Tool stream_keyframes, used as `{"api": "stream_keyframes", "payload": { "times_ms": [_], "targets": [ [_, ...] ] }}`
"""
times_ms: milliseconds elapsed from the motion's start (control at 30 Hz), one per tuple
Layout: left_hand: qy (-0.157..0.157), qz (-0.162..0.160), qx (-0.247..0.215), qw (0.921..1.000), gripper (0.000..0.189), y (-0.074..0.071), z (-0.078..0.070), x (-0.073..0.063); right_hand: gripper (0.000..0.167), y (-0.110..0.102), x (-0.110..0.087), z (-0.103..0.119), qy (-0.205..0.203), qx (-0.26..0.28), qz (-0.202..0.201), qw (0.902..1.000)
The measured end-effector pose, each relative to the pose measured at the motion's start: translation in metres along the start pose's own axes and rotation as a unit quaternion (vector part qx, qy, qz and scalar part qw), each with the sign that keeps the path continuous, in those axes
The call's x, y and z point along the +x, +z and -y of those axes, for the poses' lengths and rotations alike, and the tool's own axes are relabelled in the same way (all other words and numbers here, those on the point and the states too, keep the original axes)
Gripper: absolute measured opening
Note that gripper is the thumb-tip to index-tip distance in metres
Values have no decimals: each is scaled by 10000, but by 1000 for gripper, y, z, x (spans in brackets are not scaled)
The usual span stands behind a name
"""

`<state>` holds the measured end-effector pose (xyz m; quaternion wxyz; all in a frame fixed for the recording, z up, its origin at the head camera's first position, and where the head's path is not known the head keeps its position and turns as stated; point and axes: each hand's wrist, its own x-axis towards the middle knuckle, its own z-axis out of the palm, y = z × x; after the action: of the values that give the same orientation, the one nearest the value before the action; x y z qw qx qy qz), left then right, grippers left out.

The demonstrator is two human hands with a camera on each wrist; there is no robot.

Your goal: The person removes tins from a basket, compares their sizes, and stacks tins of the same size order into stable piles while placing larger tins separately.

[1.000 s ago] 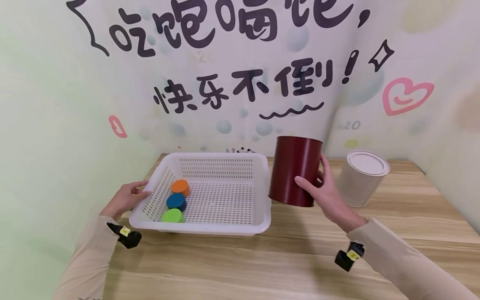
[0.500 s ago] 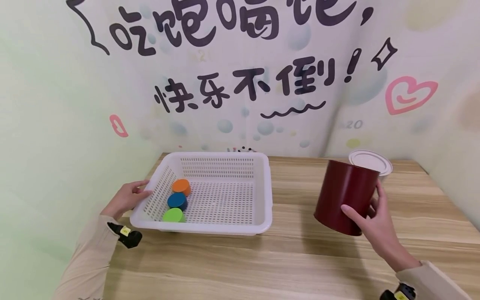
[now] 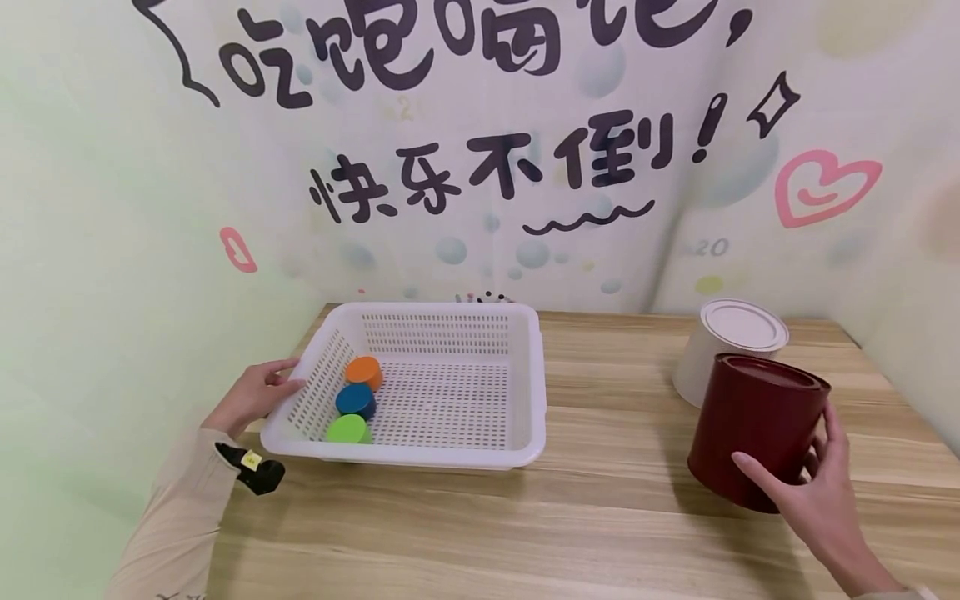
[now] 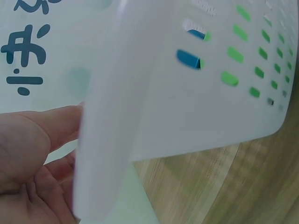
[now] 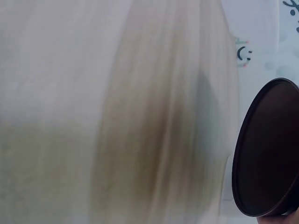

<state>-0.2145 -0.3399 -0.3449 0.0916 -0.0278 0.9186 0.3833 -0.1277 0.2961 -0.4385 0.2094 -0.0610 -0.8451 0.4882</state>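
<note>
On the left, my left hand point(image 3: 257, 393) grips the left rim of a white plastic basket point(image 3: 427, 454); in the left wrist view the fingers meet the rim's edge. Inside, along the left wall, stand an orange round block point(image 3: 364, 372), a blue one point(image 3: 356, 401) and a green one point(image 3: 348, 430). To the right, my right hand point(image 3: 821, 492) holds a dark red can point(image 3: 753, 433) by its side, thumb in front, the other fingers partly hidden behind it. The can leans slightly, close over the table. Its round dark end point(image 5: 268, 149) shows in the right wrist view.
A white can point(image 3: 697, 360) stands at the back right, partly covered by the red can in the head view. Wood-grain table point(image 3: 600, 467) lies between the basket and the red can. A printed cloth point(image 3: 480, 183) hangs behind the table.
My right hand has carried the red can from beside the basket to the right and down, and its top has come into view. The left hand and basket stay put.
</note>
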Motion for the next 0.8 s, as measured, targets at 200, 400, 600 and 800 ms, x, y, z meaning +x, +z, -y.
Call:
{"api": "stream_keyframes", "payload": {
  "times_ms": [200, 400, 600, 800],
  "targets": [
    [-11, 4, -37, 10000, 60, 0, 0, 0, 106, -5, -9, 0, 248, 47, -133, 9996],
    [-38, 2, -50, 10000, 61, 0, 0, 1, 107, -6, -10, -8, 431, -43, -197, 9989],
    [-60, -2, -42, 10000, 61, 1, 0, 1, 109, -8, -7, -27, 546, -120, -287, 9980],
    [-53, -22, -8, 10000, 61, 0, 1, 0, 108, -8, -7, -25, 616, -103, -356, 9974]
  ]
}}
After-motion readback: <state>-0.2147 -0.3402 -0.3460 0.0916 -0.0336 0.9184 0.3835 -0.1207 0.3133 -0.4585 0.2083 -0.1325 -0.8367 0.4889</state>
